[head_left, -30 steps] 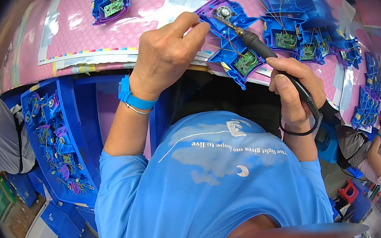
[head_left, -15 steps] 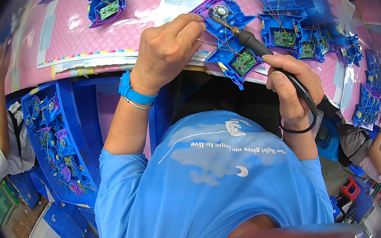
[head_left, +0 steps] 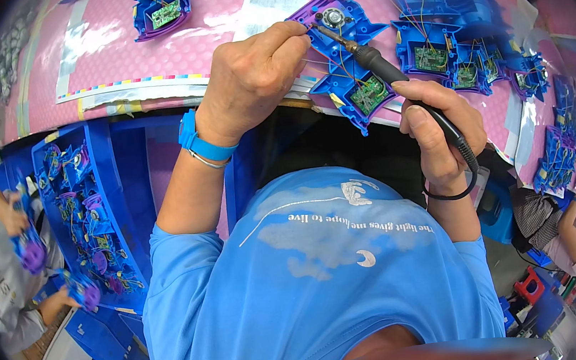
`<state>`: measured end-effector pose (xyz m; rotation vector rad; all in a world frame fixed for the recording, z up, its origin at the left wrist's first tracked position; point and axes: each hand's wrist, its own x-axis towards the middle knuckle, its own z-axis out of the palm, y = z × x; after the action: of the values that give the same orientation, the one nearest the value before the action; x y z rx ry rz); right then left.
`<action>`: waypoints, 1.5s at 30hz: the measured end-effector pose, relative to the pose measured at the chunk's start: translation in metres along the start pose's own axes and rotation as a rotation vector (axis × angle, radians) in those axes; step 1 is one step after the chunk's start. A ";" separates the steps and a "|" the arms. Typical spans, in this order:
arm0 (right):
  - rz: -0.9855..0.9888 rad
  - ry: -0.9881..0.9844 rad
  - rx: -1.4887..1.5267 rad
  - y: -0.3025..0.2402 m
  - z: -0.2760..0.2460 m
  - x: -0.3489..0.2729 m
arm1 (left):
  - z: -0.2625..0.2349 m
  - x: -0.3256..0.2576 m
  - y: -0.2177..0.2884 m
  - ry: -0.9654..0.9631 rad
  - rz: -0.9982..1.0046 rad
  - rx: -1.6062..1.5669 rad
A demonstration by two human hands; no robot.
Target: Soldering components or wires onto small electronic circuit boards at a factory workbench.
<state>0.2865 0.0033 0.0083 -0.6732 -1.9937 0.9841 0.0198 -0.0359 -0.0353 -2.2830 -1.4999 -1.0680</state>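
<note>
At the pink desk point(head_left: 144, 61), your right hand point(head_left: 440, 132) is clamped around a soldering iron point(head_left: 390, 77), its tip at the small round speaker in the blue plastic shell point(head_left: 349, 64) at the near edge, while your left hand point(head_left: 254, 76) pinches together on a thin wire there. This joint looks unfinished; wired shells point(head_left: 457, 37) lie to the right, and a blue bin point(head_left: 80, 213) of parts waits at your left.
</note>
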 end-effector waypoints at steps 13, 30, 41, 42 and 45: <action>0.037 0.015 0.012 -0.006 -0.001 -0.001 | -0.003 0.000 0.001 -0.054 -0.050 0.009; 0.021 0.097 0.047 -0.008 -0.008 -0.007 | -0.014 -0.001 0.015 0.003 -0.081 -0.200; 0.017 0.101 0.074 -0.004 -0.013 -0.011 | -0.016 0.002 0.019 -0.023 0.077 -0.089; 0.013 0.095 0.066 -0.003 -0.014 -0.011 | -0.016 0.004 0.020 -0.022 0.075 -0.088; 0.024 0.087 0.059 -0.003 -0.013 -0.010 | -0.013 0.011 0.019 0.057 0.186 -0.016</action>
<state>0.3026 -0.0006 0.0114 -0.6972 -1.8777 1.0063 0.0328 -0.0435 -0.0149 -2.3273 -1.2341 -1.0855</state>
